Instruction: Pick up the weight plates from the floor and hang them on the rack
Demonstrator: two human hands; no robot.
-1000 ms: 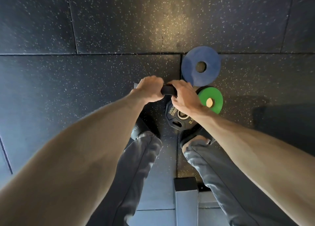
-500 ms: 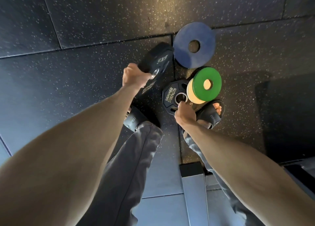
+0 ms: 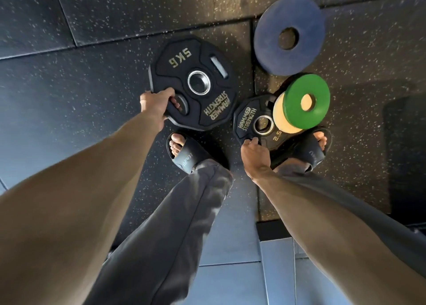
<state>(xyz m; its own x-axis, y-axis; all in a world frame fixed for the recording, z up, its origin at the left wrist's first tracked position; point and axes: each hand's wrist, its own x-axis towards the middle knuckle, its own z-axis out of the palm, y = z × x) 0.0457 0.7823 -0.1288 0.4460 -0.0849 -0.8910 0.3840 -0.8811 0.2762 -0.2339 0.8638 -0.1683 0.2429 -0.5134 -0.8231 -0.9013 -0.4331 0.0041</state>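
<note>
My left hand (image 3: 156, 105) grips a black 5 kg plate (image 3: 196, 74) by a handle slot at its lower left edge and holds it above the floor, face up toward me. My right hand (image 3: 253, 155) grips the near edge of a smaller black 2.5 kg plate (image 3: 250, 120). A green plate (image 3: 297, 104) with a cream-coloured one under it rests on the far right part of that 2.5 kg plate. A blue plate (image 3: 288, 35) lies flat on the floor beyond them. The rack is out of view.
The floor is dark speckled rubber tiles (image 3: 92, 5). My feet in black slides (image 3: 191, 157) stand just below the plates, the right foot (image 3: 315, 148) partly under the 2.5 kg plate. A grey metal beam (image 3: 276, 270) lies at the bottom between my legs.
My hands, together on the 5 kg plate a second ago, have parted. The left hand has lifted and turned it face-up toward me; the right hand has taken the 2.5 kg plate's edge.
</note>
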